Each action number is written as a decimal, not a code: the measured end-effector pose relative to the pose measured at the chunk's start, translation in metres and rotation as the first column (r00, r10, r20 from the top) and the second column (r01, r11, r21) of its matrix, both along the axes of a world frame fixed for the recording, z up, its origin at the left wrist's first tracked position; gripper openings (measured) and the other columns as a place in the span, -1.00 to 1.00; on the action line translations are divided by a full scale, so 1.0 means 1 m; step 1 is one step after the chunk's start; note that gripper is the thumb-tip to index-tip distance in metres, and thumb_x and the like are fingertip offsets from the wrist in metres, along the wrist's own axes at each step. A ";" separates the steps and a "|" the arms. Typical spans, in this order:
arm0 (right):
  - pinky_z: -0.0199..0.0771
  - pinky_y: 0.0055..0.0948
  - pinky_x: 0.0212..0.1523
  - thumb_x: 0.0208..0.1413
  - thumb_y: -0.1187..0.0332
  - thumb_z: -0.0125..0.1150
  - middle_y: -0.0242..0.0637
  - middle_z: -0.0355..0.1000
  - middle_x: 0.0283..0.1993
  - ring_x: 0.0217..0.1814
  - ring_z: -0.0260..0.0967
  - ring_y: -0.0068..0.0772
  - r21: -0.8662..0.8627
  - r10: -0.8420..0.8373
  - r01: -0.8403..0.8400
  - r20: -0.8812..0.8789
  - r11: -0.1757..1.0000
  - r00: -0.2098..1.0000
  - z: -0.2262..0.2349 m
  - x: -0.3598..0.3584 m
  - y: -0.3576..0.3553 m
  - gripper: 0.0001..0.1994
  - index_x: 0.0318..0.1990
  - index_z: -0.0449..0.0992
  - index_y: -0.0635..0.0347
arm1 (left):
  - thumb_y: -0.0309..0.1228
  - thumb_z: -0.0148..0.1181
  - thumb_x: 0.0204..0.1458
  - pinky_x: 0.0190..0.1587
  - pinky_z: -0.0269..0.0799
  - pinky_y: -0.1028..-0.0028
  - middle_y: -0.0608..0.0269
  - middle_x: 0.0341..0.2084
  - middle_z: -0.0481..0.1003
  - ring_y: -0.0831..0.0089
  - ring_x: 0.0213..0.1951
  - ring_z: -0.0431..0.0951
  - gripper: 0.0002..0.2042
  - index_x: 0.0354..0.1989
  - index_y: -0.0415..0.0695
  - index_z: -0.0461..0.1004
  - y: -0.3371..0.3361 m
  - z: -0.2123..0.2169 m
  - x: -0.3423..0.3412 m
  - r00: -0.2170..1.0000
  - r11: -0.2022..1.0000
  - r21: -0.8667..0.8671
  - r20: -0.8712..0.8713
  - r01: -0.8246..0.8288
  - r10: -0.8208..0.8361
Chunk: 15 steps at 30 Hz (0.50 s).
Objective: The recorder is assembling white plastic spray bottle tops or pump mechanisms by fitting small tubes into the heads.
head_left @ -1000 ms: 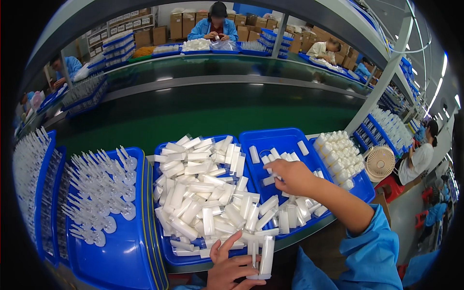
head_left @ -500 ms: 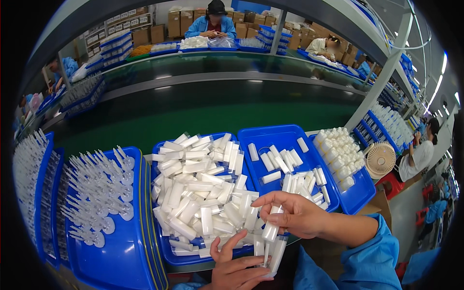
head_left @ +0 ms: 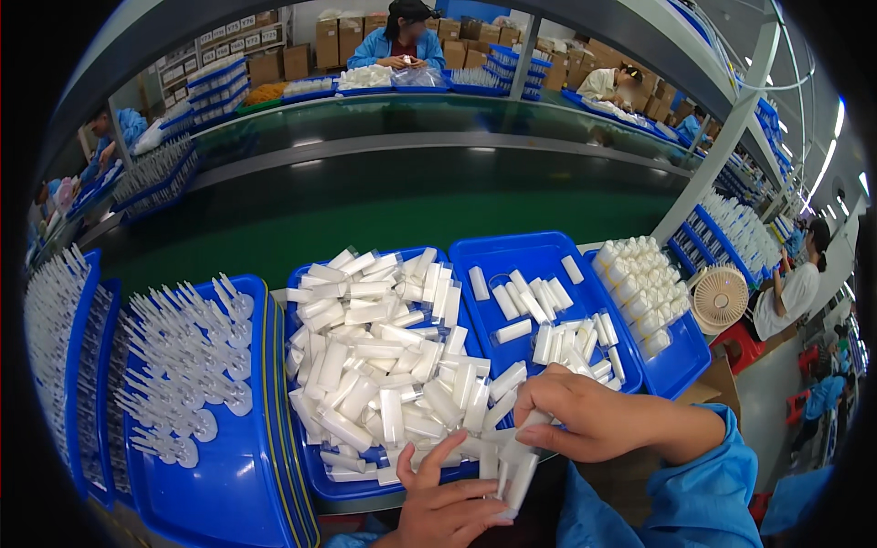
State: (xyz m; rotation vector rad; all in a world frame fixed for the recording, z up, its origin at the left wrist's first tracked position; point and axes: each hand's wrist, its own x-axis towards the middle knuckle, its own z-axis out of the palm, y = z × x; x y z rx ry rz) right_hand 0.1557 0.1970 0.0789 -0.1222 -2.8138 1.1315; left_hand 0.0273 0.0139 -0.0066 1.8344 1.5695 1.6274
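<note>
Near the bottom edge: left hand (head_left: 452, 507), fingers spread apart, palm down, touching white tubes (head_left: 516, 466) at the near rim of the middle tray (head_left: 311, 461). Right hand (head_left: 594, 422) just right of it, fingers closed together on the upper ends of a few white tubes, perhaps three or four; exact count not possible to tell. Tubes hanging down from the right hand, between both hands, at the near edge of the surface.

Four blue trays in a row on the surface, plus a narrow blue rack (head_left: 80, 365) at far left. Left tray (head_left: 228, 484): many clear small parts (head_left: 183, 356) with round bases, standing in rows, too many to count. Middle tray: big loose heap of white tubes (head_left: 375, 356), several dozen, lying in all directions. Next tray to the right (head_left: 512, 251): about twenty white tubes (head_left: 548, 320), more scattered, blue floor visible between them. Far right tray (head_left: 681, 361): white bottles (head_left: 639, 283) standing tight together, roughly two dozen.

Right of the trays: one small round fan (head_left: 720, 300), cream colour. Beyond the trays: dark green conveyor belt (head_left: 393, 205). On the far side: one person in blue coat (head_left: 402, 41) with a black cap; cardboard boxes (head_left: 338, 41) behind. At far right: one more person in a white shirt (head_left: 799, 283).
</note>
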 end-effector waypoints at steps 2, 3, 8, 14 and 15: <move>0.19 -0.38 -0.38 0.11 0.33 0.01 -0.20 0.27 -0.44 -0.45 0.24 -0.28 -0.290 0.017 0.024 0.138 0.957 0.990 0.003 0.004 0.003 -0.86 -0.26 0.28 0.19 | -0.24 0.32 -0.32 0.16 -0.31 -0.03 0.44 -0.45 0.50 0.01 0.08 0.29 -0.88 -0.62 0.07 0.53 0.000 0.013 0.000 0.993 0.999 0.017 -0.112 0.040 -0.037; 0.19 -0.37 -0.38 0.11 0.33 0.00 -0.21 0.27 -0.46 -0.45 0.23 -0.28 -0.289 0.022 0.027 0.167 0.957 0.986 0.002 0.005 0.004 -0.86 -0.26 0.28 0.20 | -0.25 0.31 -0.32 0.17 -0.34 -0.04 0.44 -0.46 0.50 0.00 0.08 0.28 -0.88 -0.62 0.07 0.52 -0.001 0.017 0.001 0.984 0.998 0.024 -0.168 0.059 -0.054; 0.16 -0.36 -0.37 0.12 0.32 -0.01 -0.21 0.27 -0.50 -0.45 0.22 -0.28 -0.422 0.104 0.007 0.238 0.906 0.966 0.004 0.009 -0.001 -0.86 -0.26 0.28 0.19 | -0.26 0.32 -0.32 0.15 -0.37 -0.11 0.41 -0.40 0.49 -0.05 0.08 0.27 -0.89 -0.63 0.11 0.50 -0.002 0.015 0.002 0.981 0.995 -0.001 -0.163 0.101 -0.100; 0.06 -0.34 -0.15 0.13 0.30 -0.02 -0.26 0.29 -0.39 -0.31 0.24 -0.32 -0.319 0.104 -0.028 0.226 0.947 0.969 -0.001 0.012 -0.016 -0.87 -0.26 0.29 0.13 | -0.13 0.36 -0.32 0.10 -0.26 -0.12 0.14 -0.15 0.31 -0.16 0.09 0.15 -0.78 -0.67 0.10 0.46 -0.007 0.010 0.006 0.993 0.995 0.097 -0.111 -0.030 0.041; 0.03 -0.33 -0.12 0.13 0.29 -0.02 -0.27 0.29 -0.36 -0.27 0.24 -0.33 -0.352 0.122 -0.038 0.221 0.935 0.968 -0.003 0.015 -0.021 -0.87 -0.26 0.30 0.12 | -0.12 0.36 -0.31 0.10 -0.25 -0.12 0.13 -0.14 0.30 -0.17 0.10 0.14 -0.78 -0.65 0.11 0.45 -0.009 0.007 0.006 0.987 0.995 0.084 -0.149 -0.046 0.058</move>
